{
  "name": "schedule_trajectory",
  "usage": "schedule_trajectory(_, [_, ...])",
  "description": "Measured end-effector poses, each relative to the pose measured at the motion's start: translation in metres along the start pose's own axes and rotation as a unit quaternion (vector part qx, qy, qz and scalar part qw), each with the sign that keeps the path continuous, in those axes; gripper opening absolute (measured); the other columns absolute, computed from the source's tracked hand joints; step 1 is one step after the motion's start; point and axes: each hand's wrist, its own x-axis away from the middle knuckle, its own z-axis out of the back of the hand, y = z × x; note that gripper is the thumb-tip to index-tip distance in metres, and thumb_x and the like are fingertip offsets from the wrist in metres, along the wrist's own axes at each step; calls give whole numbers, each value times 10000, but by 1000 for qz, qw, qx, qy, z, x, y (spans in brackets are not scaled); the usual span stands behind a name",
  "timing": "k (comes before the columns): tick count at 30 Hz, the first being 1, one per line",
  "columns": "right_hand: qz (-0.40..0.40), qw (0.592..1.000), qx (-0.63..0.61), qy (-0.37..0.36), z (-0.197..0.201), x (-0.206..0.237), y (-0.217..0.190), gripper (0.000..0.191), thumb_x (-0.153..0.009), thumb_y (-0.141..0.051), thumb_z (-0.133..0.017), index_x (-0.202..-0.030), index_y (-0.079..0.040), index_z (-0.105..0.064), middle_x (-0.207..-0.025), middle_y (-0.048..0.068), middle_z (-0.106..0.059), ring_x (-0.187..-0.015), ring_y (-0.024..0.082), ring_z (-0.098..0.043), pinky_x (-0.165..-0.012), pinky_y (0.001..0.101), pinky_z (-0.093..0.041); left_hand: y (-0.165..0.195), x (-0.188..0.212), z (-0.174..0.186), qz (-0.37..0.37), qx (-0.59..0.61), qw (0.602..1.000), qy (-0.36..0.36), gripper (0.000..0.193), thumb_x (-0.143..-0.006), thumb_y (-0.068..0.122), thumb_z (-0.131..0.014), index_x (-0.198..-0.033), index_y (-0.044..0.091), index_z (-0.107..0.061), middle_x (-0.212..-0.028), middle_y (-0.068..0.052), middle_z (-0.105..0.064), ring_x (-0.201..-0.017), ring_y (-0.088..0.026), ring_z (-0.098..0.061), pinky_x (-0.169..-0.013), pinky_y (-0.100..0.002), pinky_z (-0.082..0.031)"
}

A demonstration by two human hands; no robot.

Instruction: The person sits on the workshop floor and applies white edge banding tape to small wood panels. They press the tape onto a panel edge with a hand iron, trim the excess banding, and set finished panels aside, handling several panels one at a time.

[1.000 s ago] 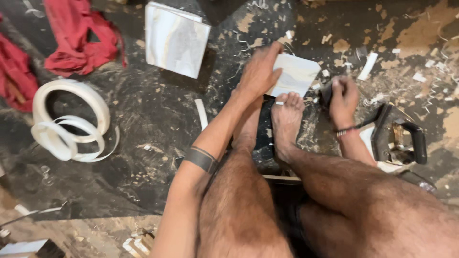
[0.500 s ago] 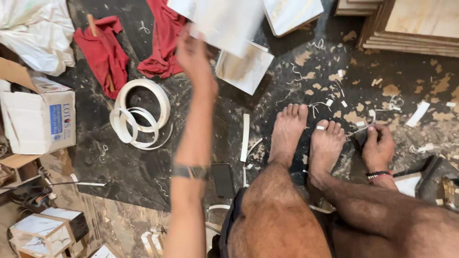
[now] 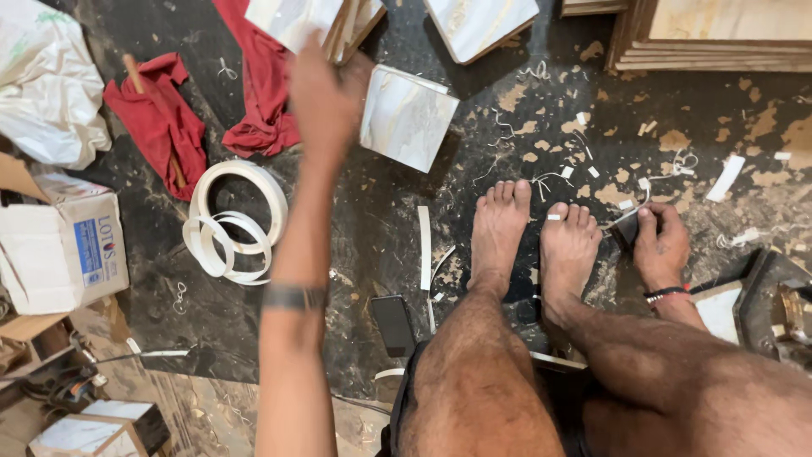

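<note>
My left hand [image 3: 326, 101] is stretched far forward and grips the near edge of a white marble-patterned panel [image 3: 292, 19] over a stack of similar panels at the top of view. The hand is blurred. My right hand [image 3: 660, 244] rests on the floor beside my right foot [image 3: 568, 245] and is closed on a small dark tool [image 3: 628, 228], with a thin white strip curling away from it. My left foot [image 3: 499, 233] lies flat next to the right one.
A square marble-patterned panel [image 3: 408, 117] lies on the dark, shaving-strewn floor. Nearby are a roll of white edge tape [image 3: 237, 216], red cloths [image 3: 156, 118], a cardboard box [image 3: 63, 254], a phone [image 3: 393, 326], wooden boards [image 3: 719, 34] and a power tool [image 3: 778, 305].
My left hand lifted the white panel away from my feet and carried it forward to the stack. The view shifted left and down. The right hand stayed by my right foot.
</note>
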Motion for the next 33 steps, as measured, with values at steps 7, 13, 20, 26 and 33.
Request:
schedule_trajectory(7, [-49,998,47,-5,6,1,-12,243,-1081,-290,-617,-1187,-89,-703,-1022,156,-734,-933,302,-700,-840,404,-512,101,53,-19,18,-71,978,-194,1177,-656,575,-896,-1569,141,-293,-1642,-183,-206,-1477,-512,-141,-1065,-820,-163])
schedule_trajectory(13, [-22,998,61,8,10,1,-23,257,-1058,-311,-622,-1209,-120,-704,-1041,170,-732,-945,353,-701,-822,431,-521,149,77,-22,-149,-90,968,-179,1037,-723,493,-872,-1577,171,-380,-1634,-145,-300,-1538,-468,-197,-1120,-745,-289])
schedule_trajectory(20, [-58,995,77,-12,18,-2,-34,222,-1030,-306,-636,-1152,-137,-713,-1011,148,-748,-942,347,-714,-813,424,-528,256,104,-119,-270,24,917,-293,1012,-721,581,-833,-1523,142,-400,-1616,-134,-304,-1517,-451,-192,-1107,-739,-303])
schedule_trajectory(26, [-78,996,-41,-29,24,-8,-41,199,-1017,-204,-670,-1125,-46,-722,-872,100,-729,-727,182,-667,-669,327,-515,240,146,-157,-309,12,888,-339,785,-828,300,-776,-1523,175,-434,-1650,-98,-319,-1553,-388,-225,-1140,-668,-334])
schedule_trajectory(33, [-140,981,-136,-9,11,-9,-55,191,-1017,-163,-666,-1113,-3,-708,-793,35,-701,-578,79,-591,-527,256,-463,231,154,-159,-267,46,923,-272,976,-668,70,-837,-1533,46,-386,-1599,-204,-364,-1419,-379,-402,-1131,-522,-388])
